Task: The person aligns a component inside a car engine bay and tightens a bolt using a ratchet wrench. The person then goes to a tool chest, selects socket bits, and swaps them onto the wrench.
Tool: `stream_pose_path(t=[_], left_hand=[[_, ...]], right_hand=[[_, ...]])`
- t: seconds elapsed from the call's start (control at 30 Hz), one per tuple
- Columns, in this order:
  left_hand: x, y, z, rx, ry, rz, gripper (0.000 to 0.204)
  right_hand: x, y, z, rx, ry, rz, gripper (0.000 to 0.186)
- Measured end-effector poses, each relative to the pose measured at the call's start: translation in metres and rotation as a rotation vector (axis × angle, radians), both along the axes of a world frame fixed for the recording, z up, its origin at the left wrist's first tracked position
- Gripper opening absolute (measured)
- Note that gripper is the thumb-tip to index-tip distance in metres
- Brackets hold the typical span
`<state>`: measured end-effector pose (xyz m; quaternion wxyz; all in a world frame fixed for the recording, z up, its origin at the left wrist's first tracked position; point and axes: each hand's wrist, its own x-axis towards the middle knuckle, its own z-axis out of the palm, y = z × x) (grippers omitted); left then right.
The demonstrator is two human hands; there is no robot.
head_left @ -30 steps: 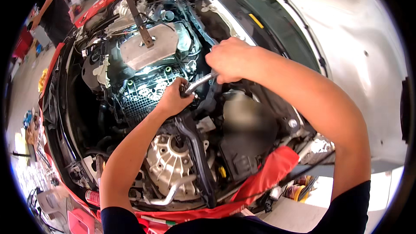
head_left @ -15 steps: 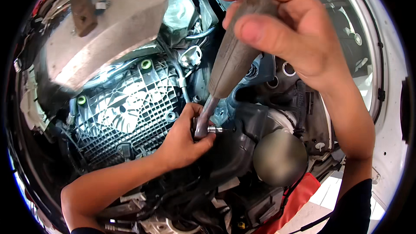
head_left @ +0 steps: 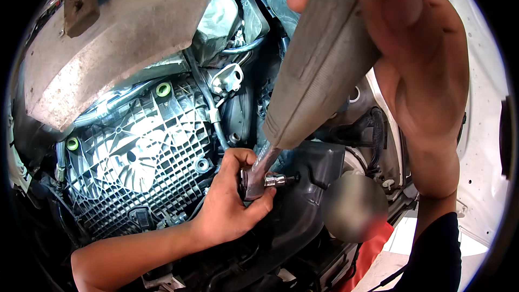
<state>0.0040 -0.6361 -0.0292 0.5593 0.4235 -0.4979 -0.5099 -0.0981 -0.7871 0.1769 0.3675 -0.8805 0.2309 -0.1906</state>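
A ratchet wrench [head_left: 319, 70] with a thick grey handle slants across the middle, its handle end toward the upper right. My right hand [head_left: 421, 75] is closed round the handle's upper end, thumb along the near side. My left hand [head_left: 230, 213] holds the ratchet's head, fingers on the far side and thumb below. A shiny socket [head_left: 275, 180] sticks out of the head to the right. Its dark tip reaches a black plastic housing [head_left: 311, 205]; whether it sits on a fastener there I cannot tell.
Left of my hands lies a ribbed engine cover [head_left: 135, 173] with green-rimmed grommets. A dull metal shield [head_left: 124, 32] stands behind it at the upper left. A pale hose [head_left: 218, 130] and a metal bracket [head_left: 227, 78] lie beyond my left hand. White bodywork [head_left: 481, 130] borders the right.
The wrench's handle end has come closer and up to the right with my right hand. My left hand stays on the ratchet head. The whole view has shifted slightly.
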Motion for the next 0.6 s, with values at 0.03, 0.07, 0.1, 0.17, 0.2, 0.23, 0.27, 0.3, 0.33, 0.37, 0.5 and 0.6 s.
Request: stream_pose_path(t=[0.03, 0.07, 0.1, 0.17, 0.2, 0.23, 0.27, 0.3, 0.33, 0.37, 0.5, 0.6], left_hand=[[0.0, 0.0, 0.003, 0.05, 0.071, -0.051, 0.047], [-0.001, -0.001, 0.003, 0.044, 0.073, -0.048, 0.047], [-0.001, -0.002, 0.003, 0.051, 0.118, -0.07, 0.047], [-0.001, -0.004, 0.003, 0.045, 0.119, -0.092, 0.046], [0.001, -0.004, 0.005, 0.041, 0.123, -0.094, 0.046], [0.002, -0.005, 0.006, 0.05, 0.111, -0.115, 0.046], [0.003, -0.003, 0.007, 0.061, 0.097, -0.134, 0.046], [-0.001, -0.002, 0.0, -0.016, 0.09, -0.086, 0.048], [-0.003, -0.002, -0.004, -0.017, 0.092, -0.088, 0.048], [-0.004, -0.002, -0.008, -0.043, 0.117, -0.092, 0.049], [-0.004, -0.007, -0.023, -0.155, 0.091, -0.026, 0.051], [0.003, -0.009, -0.011, -0.087, 0.044, -0.069, 0.05]], right_hand=[[0.001, 0.0, 0.001, 0.004, -0.008, -0.005, 0.044], [0.004, 0.0, 0.001, 0.013, -0.015, -0.01, 0.045], [0.005, -0.001, 0.001, 0.024, -0.027, -0.015, 0.045], [0.008, -0.002, -0.001, 0.041, -0.049, -0.027, 0.046], [0.008, -0.002, -0.002, 0.044, -0.056, -0.035, 0.046], [0.008, -0.002, -0.004, 0.046, -0.063, -0.044, 0.046], [0.009, 0.0, -0.004, 0.048, -0.073, -0.046, 0.047], [0.011, 0.0, -0.004, 0.048, -0.079, -0.048, 0.047], [0.012, 0.0, -0.004, 0.047, -0.084, -0.047, 0.048], [0.013, -0.001, -0.005, 0.041, -0.088, -0.052, 0.048], [0.017, -0.004, -0.012, 0.07, -0.114, -0.056, 0.049], [0.021, -0.001, -0.012, 0.029, -0.117, -0.135, 0.046]])
